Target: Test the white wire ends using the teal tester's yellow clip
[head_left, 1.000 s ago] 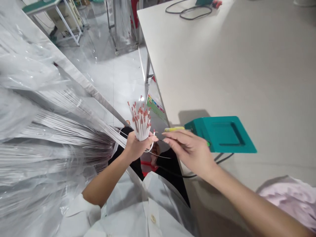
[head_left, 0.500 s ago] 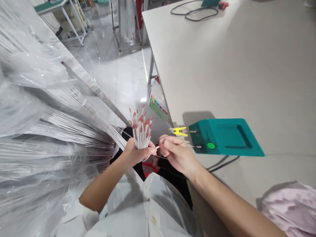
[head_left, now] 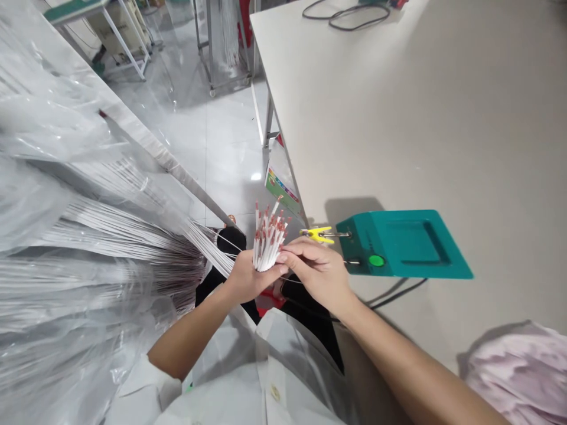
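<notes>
left hand (head_left: 248,277) is clasping a bundle of red-tipped white wires (head_left: 268,243); right hand (head_left: 319,276) is sitting just beside; whether its fingers are grasping anything, cannot tell.

Pale grey-white button-up shirt (head_left: 230,378) at 6 o'clock, pointed collar (head_left: 277,330), tan round button (head_left: 275,391) on front placket; left sleeve (head_left: 146,383) same cloth, 7–8 o'clock, ends around elbow; black trousers (head_left: 316,339) 5–6 o'clock; hands (head_left: 323,274) bare
</notes>
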`<state>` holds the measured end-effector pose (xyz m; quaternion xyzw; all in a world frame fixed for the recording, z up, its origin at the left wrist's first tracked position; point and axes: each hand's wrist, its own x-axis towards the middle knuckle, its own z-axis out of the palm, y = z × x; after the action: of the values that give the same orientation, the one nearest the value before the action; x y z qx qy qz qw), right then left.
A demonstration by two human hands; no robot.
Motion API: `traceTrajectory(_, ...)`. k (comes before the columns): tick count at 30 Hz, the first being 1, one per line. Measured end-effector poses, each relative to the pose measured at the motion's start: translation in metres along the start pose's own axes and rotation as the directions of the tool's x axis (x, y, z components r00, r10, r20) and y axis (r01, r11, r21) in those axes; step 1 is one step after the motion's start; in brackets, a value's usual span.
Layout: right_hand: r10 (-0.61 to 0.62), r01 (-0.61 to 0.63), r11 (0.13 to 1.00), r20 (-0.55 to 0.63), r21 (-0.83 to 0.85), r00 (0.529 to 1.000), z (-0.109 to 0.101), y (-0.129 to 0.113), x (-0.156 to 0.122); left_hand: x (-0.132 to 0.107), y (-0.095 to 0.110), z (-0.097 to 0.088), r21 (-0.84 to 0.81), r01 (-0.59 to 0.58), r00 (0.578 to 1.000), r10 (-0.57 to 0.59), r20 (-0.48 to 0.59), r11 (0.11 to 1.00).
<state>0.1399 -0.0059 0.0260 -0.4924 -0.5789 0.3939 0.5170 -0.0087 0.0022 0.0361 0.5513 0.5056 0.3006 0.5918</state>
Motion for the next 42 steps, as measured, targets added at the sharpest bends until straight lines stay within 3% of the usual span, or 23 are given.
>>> traceTrajectory(4,-0.019,0.019,0.999,-0.021,-0.031,1.000,-0.002,0.000,-0.001,0.002,-0.002,0.004,-0.052,-0.052,0.999,0.052,0.002,0.997)
traceTrajectory(8,-0.004,0.003,1.000,0.045,0.018,0.999,-0.003,0.004,-0.001,0.003,-0.002,0.004,-0.070,-0.046,0.998,0.050,0.048,0.996)
traceTrajectory(15,0.099,-0.095,0.991,-0.043,0.099,0.994,0.003,0.007,-0.002,0.000,0.000,0.001,-0.086,0.080,0.997,-0.080,0.002,0.993)
traceTrajectory(19,0.134,-0.120,0.979,-0.078,0.163,0.988,0.003,0.008,-0.004,0.002,-0.006,-0.003,-0.205,0.032,0.990,-0.059,-0.131,0.978)
traceTrajectory(23,0.079,-0.070,0.986,-0.053,0.149,0.995,0.004,0.010,-0.007,0.002,-0.009,-0.004,-0.334,-0.012,0.951,-0.092,-0.294,0.943)
traceTrajectory(27,0.028,-0.030,0.994,0.022,0.102,0.999,0.008,0.009,-0.010,-0.002,-0.006,-0.004,-0.199,-0.028,0.971,-0.021,-0.239,0.980)
traceTrajectory(34,-0.005,0.004,1.000,0.040,0.027,0.999,0.009,0.013,-0.012,-0.005,0.000,-0.007,-0.123,0.029,0.987,-0.048,-0.154,0.992)
traceTrajectory(42,-0.124,0.132,0.991,0.160,-0.039,0.979,0.000,0.008,-0.008,-0.004,0.006,-0.006,-0.088,0.047,0.998,-0.051,-0.043,0.995)
